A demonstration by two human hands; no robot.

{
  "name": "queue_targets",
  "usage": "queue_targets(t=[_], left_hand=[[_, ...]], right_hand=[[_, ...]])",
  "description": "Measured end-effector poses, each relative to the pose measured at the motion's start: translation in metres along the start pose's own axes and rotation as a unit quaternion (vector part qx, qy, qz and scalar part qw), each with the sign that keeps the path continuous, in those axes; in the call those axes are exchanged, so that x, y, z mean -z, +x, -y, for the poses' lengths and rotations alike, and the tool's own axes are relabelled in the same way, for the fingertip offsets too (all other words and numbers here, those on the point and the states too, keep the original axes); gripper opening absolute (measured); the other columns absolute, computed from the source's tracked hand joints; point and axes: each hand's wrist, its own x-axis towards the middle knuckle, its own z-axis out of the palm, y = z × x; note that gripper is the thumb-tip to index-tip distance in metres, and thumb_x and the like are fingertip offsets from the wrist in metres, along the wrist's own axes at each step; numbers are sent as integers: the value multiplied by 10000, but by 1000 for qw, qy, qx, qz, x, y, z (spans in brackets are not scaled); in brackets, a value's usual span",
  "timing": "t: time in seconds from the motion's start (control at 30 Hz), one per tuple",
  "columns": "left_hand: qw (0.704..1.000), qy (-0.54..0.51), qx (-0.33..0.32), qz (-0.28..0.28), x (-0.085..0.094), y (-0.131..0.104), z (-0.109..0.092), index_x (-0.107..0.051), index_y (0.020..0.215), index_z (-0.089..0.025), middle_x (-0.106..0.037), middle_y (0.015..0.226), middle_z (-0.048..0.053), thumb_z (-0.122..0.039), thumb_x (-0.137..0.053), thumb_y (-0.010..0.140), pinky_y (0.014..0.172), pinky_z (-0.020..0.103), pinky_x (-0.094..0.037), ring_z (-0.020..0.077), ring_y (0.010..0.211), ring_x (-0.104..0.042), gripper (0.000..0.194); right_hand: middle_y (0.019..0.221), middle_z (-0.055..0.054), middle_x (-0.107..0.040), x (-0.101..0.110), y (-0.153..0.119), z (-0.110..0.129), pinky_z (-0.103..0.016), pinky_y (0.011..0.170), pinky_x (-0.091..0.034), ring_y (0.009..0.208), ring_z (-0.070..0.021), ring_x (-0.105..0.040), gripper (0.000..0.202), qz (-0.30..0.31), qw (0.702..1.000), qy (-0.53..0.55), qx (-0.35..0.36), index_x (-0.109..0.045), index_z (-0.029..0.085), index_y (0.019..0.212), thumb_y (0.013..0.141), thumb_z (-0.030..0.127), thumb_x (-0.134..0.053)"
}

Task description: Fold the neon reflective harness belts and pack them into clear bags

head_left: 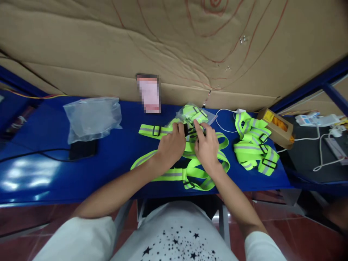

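My left hand point(172, 145) is closed, its fingers pinching a black plastic buckle point(186, 129) on a neon-yellow reflective strap point(171, 174). Right beside it, my right hand point(208, 146) grips the other black buckle part, partly hidden under its fingers. Grey stripes run along the strap, which spreads in loops on the table below and around both hands. A black slider point(156, 130) shows on its left end. Just behind my hands lies a clear plastic bag point(211, 116) with another folded reflective strap point(191, 111) in it.
Folded reflective straps point(255, 154) lie to the right, near a small cardboard box point(285, 128) and white cables. On the left are clear plastic bags point(94, 117) over a black device point(83, 149). A phone point(149, 94) leans against the cardboard wall point(81, 47) behind the blue table point(108, 174).
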Motion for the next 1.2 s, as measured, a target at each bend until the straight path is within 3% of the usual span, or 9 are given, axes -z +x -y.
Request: queue_targets(t=[0.3, 0.47, 0.57, 0.7, 0.8, 0.9, 1.0, 1.1, 1.2], left_hand=[[1000, 2, -21, -15, -12, 1, 0, -472, 1391, -23, -574, 1301, 250, -130, -294, 997, 588, 320, -574, 264, 826, -729, 445], [998, -9, -50, -34, -8, 3, -2, -465, 1401, -38, -569, 1339, 251, -140, -336, 996, 627, 301, -577, 253, 863, -735, 437], [998, -30, -62, -13, -4, 4, -3, -428, 1434, -61, -544, 1381, 257, -154, -380, 994, 630, 316, -580, 262, 881, -738, 453], [994, -87, -60, 4, 12, 8, 7, -408, 1425, -77, -539, 1367, 234, -177, -475, 978, 657, 318, -580, 269, 930, -731, 463], [986, -154, -43, -34, 35, 13, 23, -446, 1352, -118, -524, 1373, 191, -212, -562, 947, 685, 318, -585, 279, 1006, -714, 431], [969, -210, -42, -124, 58, 16, 34, -441, 1354, -180, -490, 1410, 161, -200, -609, 912, 787, 350, -595, 303, 1149, -664, 473], [941, -268, -56, -197, 74, 15, 37, -455, 1359, -210, -491, 1409, 142, -157, -634, 876, 909, 388, -581, 302, 1240, -613, 517], [915, -324, -92, -222, 82, 12, 42, -472, 1372, -211, -528, 1404, 126, -178, -658, 873, 1048, 433, -527, 287, 1296, -574, 534], [892, -374, -127, -222, 85, 14, 59, -432, 1450, -203, -577, 1418, 122, -342, -764, 849, 1144, 467, -449, 288, 1326, -560, 701]], right_hand=[[1367, -193, -543, -16, 0, -1, -443, 910, -537, 1114, -292, -561, 649, 26, 998, 13, -48, -416, 176, 1565, 928, 56, -373], [1411, -232, -512, -15, 0, 1, -531, 984, -496, 1187, -339, -550, 683, 42, 996, 26, -76, -303, 185, 1623, 951, 77, -352], [1439, -260, -471, -14, -1, 5, -570, 1012, -474, 1263, -367, -511, 744, 51, 996, 61, -49, -183, 170, 1653, 943, 87, -388], [1507, -258, -386, 4, 10, -7, -573, 1113, -415, 1419, -364, -396, 789, 95, 983, 152, 25, -117, 160, 1659, 958, 160, -478], [1589, -175, -364, 34, 35, -30, -587, 1195, -335, 1499, -338, -332, 952, 157, 953, 252, 66, -103, 254, 1660, 914, 397, -678], [1633, -125, -362, 63, 64, -46, -560, 1242, -270, 1527, -321, -323, 860, 132, 938, 310, 79, -339, 277, 1590, 868, 518, -739], [1491, -107, -562, 79, 85, -44, -497, 1203, -368, 1393, -299, -515, 704, 120, 911, 382, 100, -511, 237, 1475, 869, 506, -750], [1295, -60, -700, 82, 94, -36, -446, 1114, -477, 1213, -271, -639, 538, 129, 880, 448, 93, -623, 230, 1341, 881, 483, -744], [1194, -39, -734, 80, 94, -35, -416, 1045, -529, 1118, -249, -673, 427, 125, 855, 499, 65, -665, 231, 1239, 902, 487, -719]])
